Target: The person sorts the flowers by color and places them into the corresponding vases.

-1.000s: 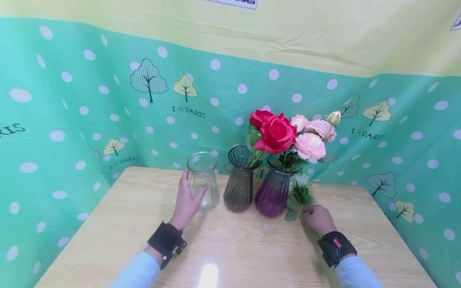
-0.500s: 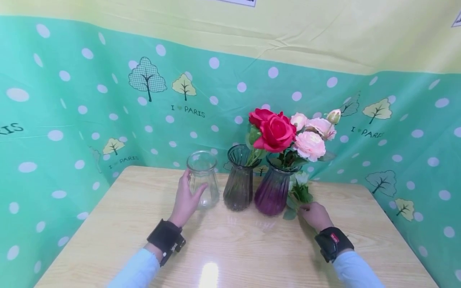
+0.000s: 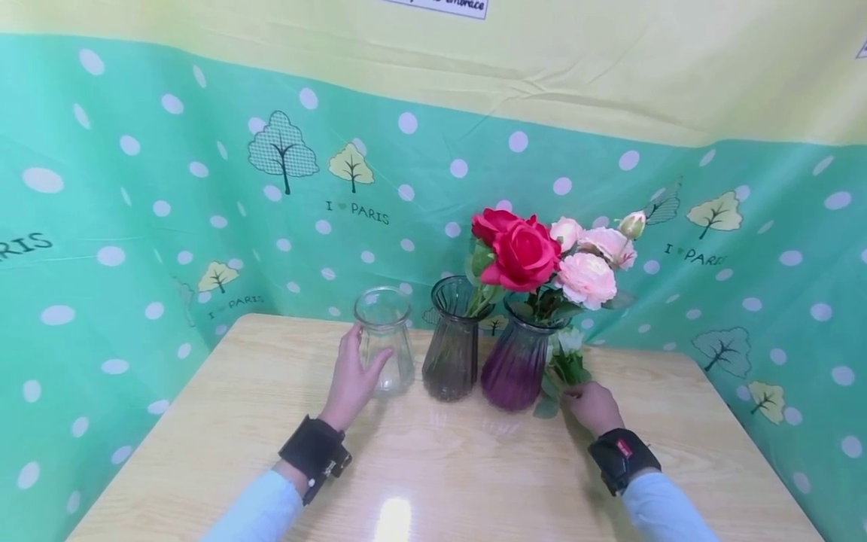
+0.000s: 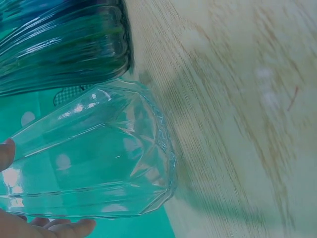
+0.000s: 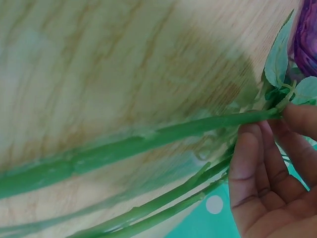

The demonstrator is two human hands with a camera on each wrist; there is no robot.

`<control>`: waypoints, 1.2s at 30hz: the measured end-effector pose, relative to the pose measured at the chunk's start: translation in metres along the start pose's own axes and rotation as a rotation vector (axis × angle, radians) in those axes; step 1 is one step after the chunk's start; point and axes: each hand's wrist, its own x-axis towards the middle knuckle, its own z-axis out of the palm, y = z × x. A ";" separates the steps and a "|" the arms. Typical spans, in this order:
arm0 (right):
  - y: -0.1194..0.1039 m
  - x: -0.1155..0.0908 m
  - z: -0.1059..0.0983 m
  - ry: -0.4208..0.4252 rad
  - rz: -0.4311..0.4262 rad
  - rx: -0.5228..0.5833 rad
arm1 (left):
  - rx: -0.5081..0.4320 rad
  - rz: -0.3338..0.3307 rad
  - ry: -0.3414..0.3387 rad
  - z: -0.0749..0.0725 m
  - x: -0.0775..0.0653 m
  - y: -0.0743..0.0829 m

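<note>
My left hand [image 3: 351, 384] is wrapped around the side of a clear glass vase [image 3: 400, 361], thumb in front and fingers on its left. The vase stands upright on the table, and the left wrist view shows its faceted base [image 4: 163, 163]. At the right, my right hand [image 3: 596, 408] holds an artificial flower with a white bloom [image 3: 570, 342] and green leaves, low beside the purple vase. The right wrist view shows thumb and fingertips pinching a thick green stem [image 5: 148, 139]. Thinner green stems [image 5: 163, 203] run below it.
A grey ribbed vase [image 3: 450, 361] and a purple ribbed vase [image 3: 511, 376] stand between my hands. Red roses [image 3: 524, 254] lean from the grey one; pink flowers [image 3: 585, 280] rise from the purple one. A polka-dot curtain [image 3: 203, 188] hangs behind the wooden table [image 3: 460, 474].
My right hand and wrist have shifted slightly left, still holding the stem. The left hand stays around the clear vase, and the vases have not moved.
</note>
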 end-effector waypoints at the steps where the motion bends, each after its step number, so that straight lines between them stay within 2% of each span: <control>1: 0.000 0.000 0.000 0.005 0.001 0.000 | -0.001 0.000 -0.001 0.000 0.000 0.000; 6: -0.003 -0.002 -0.009 0.027 -0.002 0.053 | 0.005 0.001 0.004 0.000 -0.001 0.002; 11: -0.009 -0.007 -0.032 0.079 -0.042 0.096 | 0.017 0.007 0.012 0.000 -0.001 0.001; 16: -0.017 -0.016 -0.058 0.102 0.047 0.236 | 0.022 0.007 0.006 0.000 -0.001 0.000; 19: -0.022 -0.023 -0.069 0.128 0.125 0.372 | 0.022 0.009 0.005 0.001 0.000 -0.001; 23: -0.028 -0.034 -0.074 0.184 0.182 0.583 | 0.025 0.011 0.005 0.001 0.000 -0.002; 27: -0.033 -0.050 -0.073 0.209 0.201 0.880 | 0.026 0.006 0.006 0.002 0.001 -0.002; 32: -0.044 -0.071 -0.071 0.187 0.136 1.297 | 0.023 0.005 0.008 0.001 0.001 -0.001; 36: -0.061 -0.082 -0.070 0.209 0.029 1.543 | 0.025 -0.001 -0.001 0.001 0.001 -0.001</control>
